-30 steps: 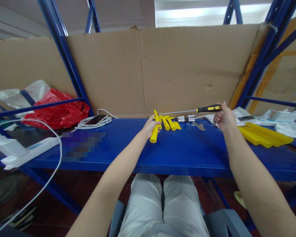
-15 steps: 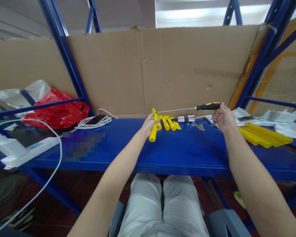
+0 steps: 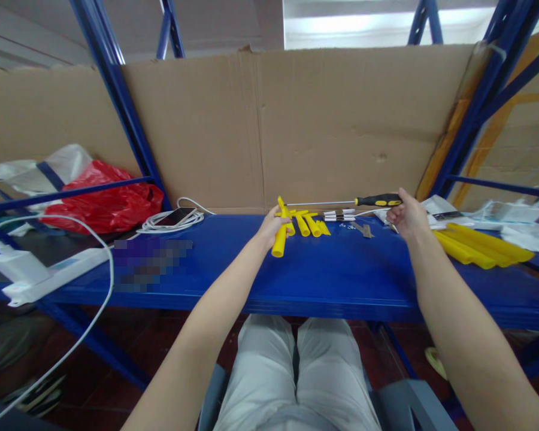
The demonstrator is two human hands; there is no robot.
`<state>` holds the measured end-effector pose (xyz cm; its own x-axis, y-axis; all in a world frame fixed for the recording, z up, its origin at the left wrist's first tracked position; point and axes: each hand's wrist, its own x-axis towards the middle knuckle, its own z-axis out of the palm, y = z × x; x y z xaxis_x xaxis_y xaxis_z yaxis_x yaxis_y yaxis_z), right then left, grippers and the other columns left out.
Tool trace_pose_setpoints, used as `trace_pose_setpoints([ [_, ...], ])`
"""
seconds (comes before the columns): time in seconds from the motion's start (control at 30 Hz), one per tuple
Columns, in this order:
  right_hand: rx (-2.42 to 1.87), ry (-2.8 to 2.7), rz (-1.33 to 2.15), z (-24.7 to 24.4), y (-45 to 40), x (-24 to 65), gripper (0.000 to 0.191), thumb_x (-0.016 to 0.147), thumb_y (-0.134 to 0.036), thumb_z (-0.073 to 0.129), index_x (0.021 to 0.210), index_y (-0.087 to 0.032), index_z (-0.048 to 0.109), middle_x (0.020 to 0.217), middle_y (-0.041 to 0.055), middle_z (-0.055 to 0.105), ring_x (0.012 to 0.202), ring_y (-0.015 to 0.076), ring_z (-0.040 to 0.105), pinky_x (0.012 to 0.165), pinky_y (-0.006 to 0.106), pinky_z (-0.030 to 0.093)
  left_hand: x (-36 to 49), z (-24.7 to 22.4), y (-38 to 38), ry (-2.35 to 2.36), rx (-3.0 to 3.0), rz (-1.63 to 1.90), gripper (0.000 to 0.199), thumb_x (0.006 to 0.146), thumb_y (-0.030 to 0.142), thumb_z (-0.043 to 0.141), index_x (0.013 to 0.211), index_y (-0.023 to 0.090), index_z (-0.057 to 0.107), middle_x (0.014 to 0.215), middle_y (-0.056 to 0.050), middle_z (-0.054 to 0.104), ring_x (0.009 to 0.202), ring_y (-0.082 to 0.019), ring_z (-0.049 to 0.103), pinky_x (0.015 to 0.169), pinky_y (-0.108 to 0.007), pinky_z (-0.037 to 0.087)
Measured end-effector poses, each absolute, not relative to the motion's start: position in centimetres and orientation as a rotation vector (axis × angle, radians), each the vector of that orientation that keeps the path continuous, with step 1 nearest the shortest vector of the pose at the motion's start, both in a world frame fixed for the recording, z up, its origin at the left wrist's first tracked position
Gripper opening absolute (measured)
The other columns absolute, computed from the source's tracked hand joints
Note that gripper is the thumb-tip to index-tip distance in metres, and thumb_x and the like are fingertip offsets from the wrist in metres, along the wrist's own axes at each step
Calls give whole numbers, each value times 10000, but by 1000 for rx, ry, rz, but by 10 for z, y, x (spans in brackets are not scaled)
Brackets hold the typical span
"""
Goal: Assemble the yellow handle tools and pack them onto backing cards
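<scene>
My left hand (image 3: pixel 272 229) is closed around a yellow plastic piece with a tube-shaped handle (image 3: pixel 278 244), held just above the table. In my right hand (image 3: pixel 408 214) is the end of a black and yellow screwdriver (image 3: pixel 377 200), held level with its long thin shaft pointing left. The shaft's tip reaches the upper part of the yellow piece; whether it sits on a screw is too small to tell. Beyond my left hand lie several similar yellow pieces (image 3: pixel 313 227). White sticks with dark bands (image 3: pixel 339 215) and tiny bits (image 3: pixel 348 226) are to their right.
Long yellow tubes (image 3: pixel 483 245) and plastic bags (image 3: pixel 523 224) lie on the right of the blue table (image 3: pixel 332 281). At left are a coiled white cable (image 3: pixel 173 221), a power strip (image 3: pixel 58 275) and a red bag (image 3: pixel 110 197). Cardboard (image 3: pixel 318 126) walls the back.
The screwdriver's handle end has dropped slightly, and my right fingers have shifted a little on it. My left hand and the yellow piece have stayed almost still.
</scene>
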<state>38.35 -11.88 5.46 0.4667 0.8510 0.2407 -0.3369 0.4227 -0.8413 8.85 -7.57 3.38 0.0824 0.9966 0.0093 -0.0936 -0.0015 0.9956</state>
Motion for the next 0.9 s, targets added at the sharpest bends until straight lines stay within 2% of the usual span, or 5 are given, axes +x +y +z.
trace_pose_setpoints([
  [0.2, -835, -701, 786, 59, -125, 376, 262, 949, -250, 459, 727, -165, 569, 336, -71, 305, 309, 74, 298, 309, 182, 255, 89, 34, -77, 1101, 1185, 1211, 705, 785, -14, 490, 1422, 253, 347, 887, -61, 649, 397, -64, 485, 376, -190, 388],
  [0.47, -813, -735, 855, 63, -127, 374, 349, 979, -173, 329, 658, -182, 467, 441, -2, 490, 382, 93, 430, 384, 194, 362, 88, 32, -73, 1125, 1186, 1207, 729, 762, -9, 503, 1420, 261, 342, 859, -44, 645, 403, -67, 490, 391, -188, 408],
  [0.63, -805, -786, 796, 58, -125, 375, 338, 964, -213, 412, 627, -202, 417, 414, -43, 406, 346, 82, 354, 348, 194, 291, 89, 33, -74, 1133, 1180, 1203, 723, 772, -8, 499, 1422, 262, 336, 811, -30, 630, 401, -70, 485, 381, -183, 397],
  [0.77, -844, -759, 743, 56, -122, 378, 296, 911, -264, 540, 638, -199, 446, 459, -47, 447, 337, 73, 364, 322, 196, 269, 89, 34, -78, 1142, 1179, 1203, 694, 782, -13, 487, 1409, 250, 351, 801, -24, 616, 402, -72, 484, 373, -187, 385],
  [0.9, -860, -709, 766, 57, -120, 378, 302, 923, -217, 493, 625, -185, 460, 431, -43, 431, 325, 65, 355, 307, 186, 254, 90, 35, -79, 1135, 1192, 1203, 669, 783, -16, 486, 1391, 241, 373, 812, -22, 605, 401, -69, 480, 370, -189, 382],
])
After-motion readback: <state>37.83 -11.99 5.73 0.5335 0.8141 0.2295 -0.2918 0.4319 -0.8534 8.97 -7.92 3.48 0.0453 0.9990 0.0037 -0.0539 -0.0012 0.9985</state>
